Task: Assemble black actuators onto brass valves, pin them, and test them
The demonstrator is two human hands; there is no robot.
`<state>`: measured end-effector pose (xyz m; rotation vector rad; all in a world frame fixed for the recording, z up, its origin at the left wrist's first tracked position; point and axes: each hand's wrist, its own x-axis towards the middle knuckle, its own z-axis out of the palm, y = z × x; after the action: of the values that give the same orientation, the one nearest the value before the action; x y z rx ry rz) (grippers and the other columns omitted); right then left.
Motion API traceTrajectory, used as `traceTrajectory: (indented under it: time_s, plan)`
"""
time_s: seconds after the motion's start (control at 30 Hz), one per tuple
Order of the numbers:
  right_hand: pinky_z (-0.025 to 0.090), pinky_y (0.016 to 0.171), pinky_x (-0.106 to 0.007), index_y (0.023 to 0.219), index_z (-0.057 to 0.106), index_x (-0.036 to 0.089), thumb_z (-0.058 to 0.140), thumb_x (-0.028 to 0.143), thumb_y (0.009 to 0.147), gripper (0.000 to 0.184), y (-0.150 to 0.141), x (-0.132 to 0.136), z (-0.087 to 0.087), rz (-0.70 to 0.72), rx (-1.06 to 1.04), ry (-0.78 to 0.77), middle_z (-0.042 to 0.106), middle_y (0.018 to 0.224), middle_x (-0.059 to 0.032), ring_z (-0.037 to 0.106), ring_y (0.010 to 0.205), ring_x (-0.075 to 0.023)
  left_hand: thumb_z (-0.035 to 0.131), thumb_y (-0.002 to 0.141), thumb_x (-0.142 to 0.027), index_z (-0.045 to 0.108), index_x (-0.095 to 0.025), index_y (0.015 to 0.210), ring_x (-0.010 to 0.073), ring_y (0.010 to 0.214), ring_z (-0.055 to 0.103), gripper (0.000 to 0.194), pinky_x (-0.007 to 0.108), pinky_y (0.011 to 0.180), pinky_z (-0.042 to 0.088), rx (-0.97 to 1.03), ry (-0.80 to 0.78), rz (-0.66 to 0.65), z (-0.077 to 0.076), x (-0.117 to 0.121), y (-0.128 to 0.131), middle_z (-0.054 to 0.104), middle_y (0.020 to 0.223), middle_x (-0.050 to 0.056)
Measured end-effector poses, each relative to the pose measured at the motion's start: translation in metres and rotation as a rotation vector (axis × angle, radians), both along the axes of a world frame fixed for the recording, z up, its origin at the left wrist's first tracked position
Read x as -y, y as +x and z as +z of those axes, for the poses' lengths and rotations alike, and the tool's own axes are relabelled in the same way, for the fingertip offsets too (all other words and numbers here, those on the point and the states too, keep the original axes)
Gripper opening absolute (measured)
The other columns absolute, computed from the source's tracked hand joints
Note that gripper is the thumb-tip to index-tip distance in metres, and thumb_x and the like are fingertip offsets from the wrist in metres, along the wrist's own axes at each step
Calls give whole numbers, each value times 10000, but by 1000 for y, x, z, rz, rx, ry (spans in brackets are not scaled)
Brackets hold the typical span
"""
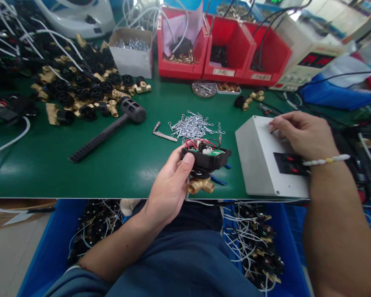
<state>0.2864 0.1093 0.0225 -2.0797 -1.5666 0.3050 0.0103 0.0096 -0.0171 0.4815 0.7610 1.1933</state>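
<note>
My left hand (170,185) is closed around a motorized valve (207,159), held over the front edge of the green bench. Its black housing is uncovered on top, showing a green circuit board with red and black wires; a brass valve body (200,185) sticks out below. My right hand (299,130) rests at the top of a light grey box (256,156), thumb and fingers pinched on a small part, likely a switch, mostly hidden by the fingers. On that box's face is a black panel (289,163) with red marks. Silver spring clips (191,126) lie heaped behind the valve.
A black mallet (111,128) lies left, before a pile of brass and black valves (80,88). Red bins (182,70) and a carton of screws (131,57) line the back. A power supply (312,57) stands back right. Blue crates (46,251) of wired valves sit below.
</note>
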Motion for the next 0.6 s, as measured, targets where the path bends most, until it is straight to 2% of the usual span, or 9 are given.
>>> traceTrajectory:
  time_s: [0.13, 0.27, 0.4, 0.6]
  plan:
    - [381, 590, -209, 893, 736, 121, 657, 200, 927, 116, 3, 0, -2, 32, -1, 18, 723, 774, -29, 468, 561, -55, 847, 758, -345, 539, -209, 1346, 255, 1096, 717, 678, 358, 917, 604, -131, 30, 19, -3, -1, -3, 708, 1203, 83]
    - [378, 577, -207, 892, 732, 117, 663, 217, 924, 126, 5, 0, -3, 48, -9, 26, 722, 769, -30, 453, 546, -50, 834, 754, -402, 610, -126, 1237, 289, 1059, 722, 600, 354, 828, 627, -138, 49, -44, 3, -1, -6, 710, 1159, 130]
    - [381, 573, -208, 886, 732, 126, 670, 234, 917, 129, 6, -2, -5, 63, -12, 33, 717, 749, -29, 469, 554, -58, 842, 734, -482, 602, -119, 1163, 284, 934, 755, 611, 334, 706, 636, -117, 29, -69, 7, -2, -7, 727, 1122, 140]
    - [402, 602, -220, 849, 714, 142, 665, 220, 916, 114, 6, -1, -5, 56, -6, 27, 707, 757, -25, 476, 561, -63, 840, 739, -523, 607, -125, 1087, 280, 927, 763, 578, 330, 708, 639, -75, 8, -48, 4, -3, -7, 757, 1062, 122]
